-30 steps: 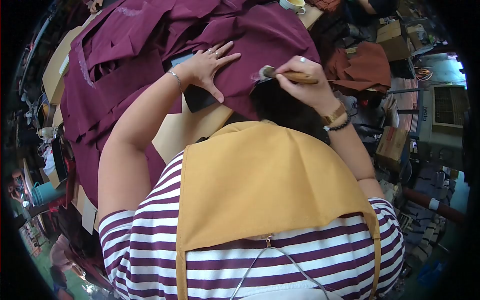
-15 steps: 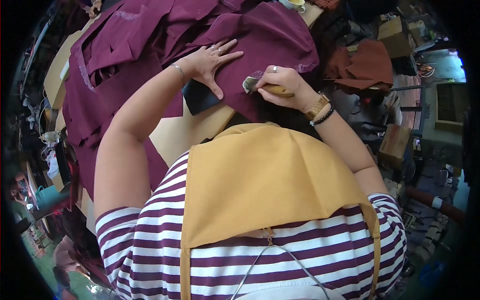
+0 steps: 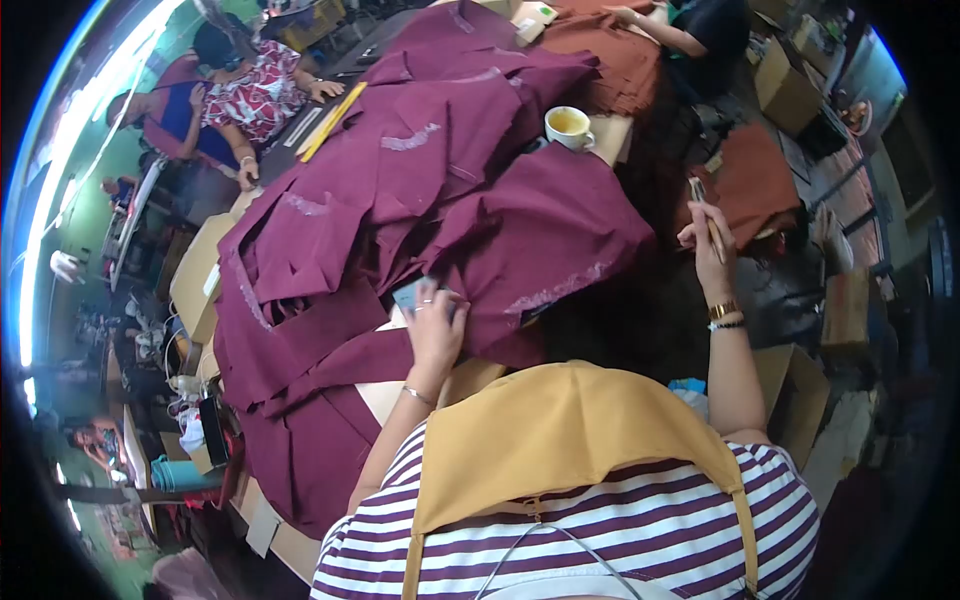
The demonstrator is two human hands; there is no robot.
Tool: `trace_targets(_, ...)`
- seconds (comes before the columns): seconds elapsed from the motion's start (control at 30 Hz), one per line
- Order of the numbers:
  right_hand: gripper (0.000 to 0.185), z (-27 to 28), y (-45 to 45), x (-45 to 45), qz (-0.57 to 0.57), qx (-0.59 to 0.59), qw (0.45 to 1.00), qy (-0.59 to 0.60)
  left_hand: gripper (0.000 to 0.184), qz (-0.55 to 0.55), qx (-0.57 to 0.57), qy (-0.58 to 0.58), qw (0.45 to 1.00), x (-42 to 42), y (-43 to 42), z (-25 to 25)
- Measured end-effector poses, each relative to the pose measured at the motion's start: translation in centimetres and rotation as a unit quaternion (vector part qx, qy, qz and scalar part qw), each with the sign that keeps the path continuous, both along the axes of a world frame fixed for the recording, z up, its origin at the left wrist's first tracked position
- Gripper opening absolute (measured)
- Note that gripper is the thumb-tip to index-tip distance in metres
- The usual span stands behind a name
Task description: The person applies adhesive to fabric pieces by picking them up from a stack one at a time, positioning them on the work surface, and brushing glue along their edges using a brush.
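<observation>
Maroon cut cloth [image 3: 570,215] lies in a large overlapping heap on the table, with whitish smears along several edges. My left hand [image 3: 436,330] is at the near side of the heap, its fingers closed on a small flat blue-grey piece [image 3: 408,294], slightly blurred. Held up to the right of the cloth, my right hand [image 3: 714,245] grips a brush [image 3: 705,212] by its wooden handle. A white cup [image 3: 568,128] with yellowish contents stands by the far right edge of the heap.
Rust-brown cloth [image 3: 750,190] is piled at the right, and more rust cloth [image 3: 600,55] lies at the back beside another person's arm [image 3: 675,35]. Across the table at left, a person in a red patterned top [image 3: 265,95] sits near a yellow strip [image 3: 333,122]. Cardboard boxes [image 3: 850,315] stand at right.
My right hand has lifted the brush off the cloth edge and moved right. My left hand has gone from spread flat to closed on the flat piece. The head view has tilted up.
</observation>
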State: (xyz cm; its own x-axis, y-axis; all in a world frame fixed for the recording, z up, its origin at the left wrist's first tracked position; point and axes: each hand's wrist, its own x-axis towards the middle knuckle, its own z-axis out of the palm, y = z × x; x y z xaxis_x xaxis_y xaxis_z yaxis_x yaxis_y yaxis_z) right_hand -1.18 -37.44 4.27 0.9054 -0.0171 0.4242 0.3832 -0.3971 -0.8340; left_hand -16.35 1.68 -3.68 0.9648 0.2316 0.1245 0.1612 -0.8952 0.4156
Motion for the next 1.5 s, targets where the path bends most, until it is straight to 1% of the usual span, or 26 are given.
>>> trace_targets(0.03,0.018,-0.6,-0.3,0.1,0.002,0.014,1.0,-0.012,0.023,-0.009,-0.086,-0.022,0.996,0.3,-0.8,0.4)
trace_targets(0.1,0.018,-0.9,-1.1,0.0,0.007,-0.02,0.999,-0.026,0.02,0.034,-0.325,0.002,0.945,1.7,-2.4,1.8)
trace_targets(0.23,0.019,-2.0,-3.5,-0.1,-0.017,-0.018,1.0,-0.012,0.032,0.008,-0.392,-0.162,0.906,7.8,-3.8,3.8)
trace_targets(0.3,0.019,-2.7,-5.0,0.0,-0.031,0.008,0.999,-0.012,0.04,0.003,-0.449,-0.178,0.876,12.7,-4.8,7.8)
trace_targets(0.37,0.021,-2.9,-6.4,-0.2,-0.041,0.004,0.999,-0.017,0.047,0.017,-0.575,-0.138,0.806,18.6,-5.2,12.7)
trace_targets(0.43,0.021,-2.5,-7.7,-0.8,-0.066,-0.009,0.998,-0.008,0.049,0.126,-0.537,-0.181,0.815,21.6,-7.8,22.0)
trace_targets(0.47,0.023,-3.0,-8.8,-0.8,-0.08,-0.013,0.997,0.003,0.052,0.079,-0.55,-0.292,0.779,26.1,-6.1,22.8)
trace_targets(0.57,0.025,-2.9,-10.9,-1.7,-0.118,-0.055,0.992,-0.001,0.047,0.019,-0.515,-0.504,0.692,33.4,-0.3,27.4)
trace_targets(0.67,0.028,-3.0,-12.5,-2.7,-0.139,-0.038,0.989,0.025,0.042,-0.063,-0.448,-0.671,0.588,36.2,7.4,29.2)
trace_targets(0.77,0.03,-4.1,-14.4,-3.0,-0.152,-0.018,0.987,0.04,0.037,-0.06,-0.351,-0.771,0.528,35.7,10.9,25.9)
trace_targets(0.83,0.03,-4.3,-15.1,-3.1,-0.151,-0.019,0.987,0.044,0.031,0.118,-0.312,-0.754,0.566,32.4,6.8,22.8)
trace_targets(0.9,0.03,-4.0,-14.8,-3.1,-0.147,-0.027,0.988,0.048,0.033,0.212,-0.324,-0.688,0.614,32.5,5.4,16.5)
trace_targets(0.93,0.03,-4.0,-14.8,-2.9,-0.142,-0.025,0.988,0.054,0.033,0.243,-0.302,-0.657,0.646,35.3,7.4,10.4)
trace_targets(0.97,0.03,-4.1,-14.7,-2.6,-0.132,-0.025,0.989,0.059,0.031,0.298,-0.348,-0.479,0.749,32.6,3.8,9.1)
trace_targets(1.0,0.031,-4.4,-14.8,-2.2,-0.125,-0.022,0.99,0.068,0.03,0.313,-0.231,-0.318,0.864,32.5,3.5,5.4)
trace_targets(1.03,0.03,-4.9,-14.7,-1.7,-0.103,-0.011,0.993,0.058,0.035,0.207,-0.32,-0.234,0.894,34.5,4.9,-0.5)
trace_targets(1.07,0.03,-5.3,-14.5,-0.9,-0.071,-0.001,0.996,0.052,0.041,0.14,-0.345,-0.284,0.884,31.7,1.3,0.7)
trace_targets(1.1,0.031,-4.4,-13.4,-0.7,-0.07,-0.005,0.995,0.072,0.043,0.106,-0.33,-0.239,0.907,28.3,-1.2,4.0)
trace_targets(1.13,0.032,-4.4,-12.9,-0.1,-0.072,0.003,0.995,0.075,0.049,0.14,-0.325,-0.308,0.883,26.7,-3.2,2.9)
trace_targets(1.17,0.034,-4.3,-12.7,0.5,-0.063,-0.012,0.996,0.067,0.054,0.072,-0.268,-0.269,0.922,24.1,-4.1,3.0)
trace_targets(1.2,0.033,-3.9,-12.1,0.9,-0.049,-0.024,0.996,0.073,0.046,-0.015,-0.37,-0.175,0.912,20.9,-5.1,3.9)
trace_targets(1.23,0.033,-3.2,-11.2,1.1,-0.041,-0.035,0.996,0.077,0.037,-0.121,-0.283,-0.212,0.928,18.5,-5.3,2.8)
trace_targets(1.3,0.032,-3.3,-10.2,2.9,0.015,-0.067,0.996,0.053,0.029,-0.255,-0.272,-0.165,0.913,11.7,-5.7,3.6)
trace_targets(1.37,0.031,-3.7,-8.3,4.8,0.054,-0.09,0.994,0.035,0.023,-0.232,-0.192,-0.12,0.946,5.1,-4.9,5.0)
trace_targets(1.43,0.029,-2.9,-5.0,5.9,0.087,-0.107,0.99,0.024,0.024,-0.172,-0.099,-0.155,0.968,0.5,-2.5,4.5)
trace_targets(1.5,0.029,-1.7,-2.4,6.3,0.121,-0.124,0.985,0.009,0.024,-0.012,-0.069,-0.152,0.986,-4.8,0.5,5.0)
